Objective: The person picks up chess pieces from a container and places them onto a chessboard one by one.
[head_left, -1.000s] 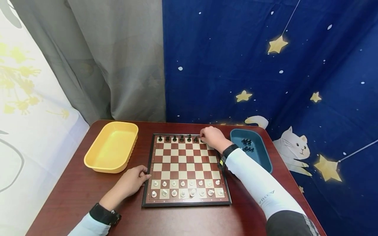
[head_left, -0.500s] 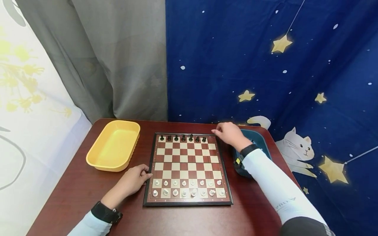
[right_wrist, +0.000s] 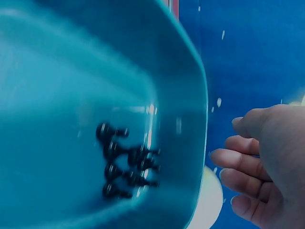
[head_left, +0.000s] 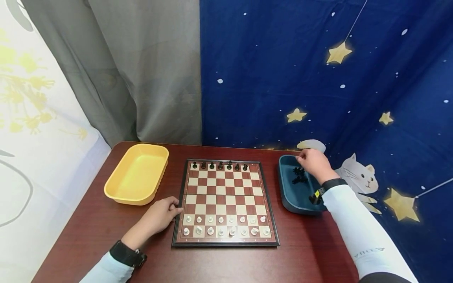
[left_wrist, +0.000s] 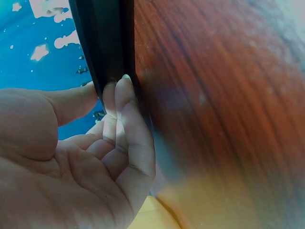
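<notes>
Left hand (left_wrist: 71, 157) with fingers (left_wrist: 125, 102) resting against the board's dark edge (left_wrist: 107, 43), reddish wooden table (left_wrist: 219, 95) alongside

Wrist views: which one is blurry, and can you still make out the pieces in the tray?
Right wrist view: smeared by motion blur, teal tray streaked, black pieces only a dark clump, not countable. Left wrist view: fingers at the board edge fairly sharp, table beyond soft. Head view: sharp, evenly lit, with wide-angle bending at the edges.

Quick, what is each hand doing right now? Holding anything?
Left hand: open, fingertips resting against the chessboard edge, holding nothing.
Right hand: open, fingers loosely curled over the blue tray, holding nothing.
</notes>
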The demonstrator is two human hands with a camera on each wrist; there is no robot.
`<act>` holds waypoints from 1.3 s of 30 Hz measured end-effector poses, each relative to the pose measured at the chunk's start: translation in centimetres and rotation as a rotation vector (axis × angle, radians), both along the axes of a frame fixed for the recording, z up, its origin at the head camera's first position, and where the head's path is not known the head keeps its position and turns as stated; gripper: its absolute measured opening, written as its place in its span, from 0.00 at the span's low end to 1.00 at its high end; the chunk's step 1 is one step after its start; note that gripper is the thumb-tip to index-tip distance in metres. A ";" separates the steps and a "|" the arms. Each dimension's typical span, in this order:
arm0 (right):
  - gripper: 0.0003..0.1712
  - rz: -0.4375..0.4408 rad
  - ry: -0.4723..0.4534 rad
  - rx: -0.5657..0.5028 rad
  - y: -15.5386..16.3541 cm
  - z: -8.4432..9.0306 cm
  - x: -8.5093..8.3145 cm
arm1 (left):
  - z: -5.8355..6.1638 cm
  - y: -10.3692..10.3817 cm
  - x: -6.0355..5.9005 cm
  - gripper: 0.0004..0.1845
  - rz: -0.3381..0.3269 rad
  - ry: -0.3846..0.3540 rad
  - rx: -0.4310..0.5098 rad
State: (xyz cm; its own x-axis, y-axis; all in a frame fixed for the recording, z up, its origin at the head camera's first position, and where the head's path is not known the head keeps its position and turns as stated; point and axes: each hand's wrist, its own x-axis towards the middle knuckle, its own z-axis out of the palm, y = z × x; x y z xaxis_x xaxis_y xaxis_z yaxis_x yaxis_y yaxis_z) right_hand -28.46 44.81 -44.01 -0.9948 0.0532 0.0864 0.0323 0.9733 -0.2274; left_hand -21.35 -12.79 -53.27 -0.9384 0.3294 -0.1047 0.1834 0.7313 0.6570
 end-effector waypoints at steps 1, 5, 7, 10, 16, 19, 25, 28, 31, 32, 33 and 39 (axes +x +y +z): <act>0.17 -0.012 -0.005 0.003 0.5 -0.1 0.2 | 0.0 0.0 0.0 0.15 -0.001 -0.003 0.001; 0.15 -0.039 -0.030 0.006 1.7 -0.2 0.8 | 0.1 0.1 0.0 0.15 -0.001 -0.016 0.008; 0.14 -0.037 -0.034 0.012 2.0 -0.3 1.0 | 0.1 0.1 0.1 0.15 0.001 -0.021 0.011; 0.12 -0.032 -0.035 0.018 2.3 -0.3 1.1 | 0.2 0.1 0.2 0.14 0.005 -0.022 0.010; 0.07 -0.025 -0.052 0.029 2.2 -0.3 1.5 | 0.4 0.0 0.3 0.14 0.008 -0.008 0.003; 0.06 -0.023 -0.059 0.031 2.2 -0.2 1.9 | 0.4 0.1 0.3 0.14 0.004 -0.007 0.004; 0.06 -0.009 -0.062 0.021 1.9 -0.2 2.7 | 0.4 0.0 0.3 0.14 -0.002 -0.007 0.005; 0.05 0.024 -0.060 0.030 1.7 -0.2 3.1 | 0.5 0.0 0.3 0.14 -0.007 -0.007 0.006; 0.05 0.066 -0.049 0.041 1.2 -0.2 3.5 | 0.5 -0.1 0.2 0.14 -0.010 -0.002 0.005; 0.06 0.083 -0.045 0.047 1.1 -0.2 3.6 | 0.5 -0.2 0.2 0.14 -0.009 0.000 0.005; 0.06 0.104 -0.044 0.051 0.9 -0.3 3.7 | 0.5 -0.2 0.2 0.14 -0.009 0.003 0.004; 0.10 0.184 -0.074 0.088 0.2 -1.3 3.8 | 0.2 -0.1 0.2 0.14 -0.015 0.003 0.008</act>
State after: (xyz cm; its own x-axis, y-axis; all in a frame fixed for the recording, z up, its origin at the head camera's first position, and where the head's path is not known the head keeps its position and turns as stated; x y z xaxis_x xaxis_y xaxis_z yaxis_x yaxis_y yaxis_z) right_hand -24.67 45.03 -45.36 -0.9908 -0.1347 0.0093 -0.1346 0.9802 -0.1451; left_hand -21.18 -12.93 -53.03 -0.9337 0.3441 -0.0991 0.1963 0.7234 0.6620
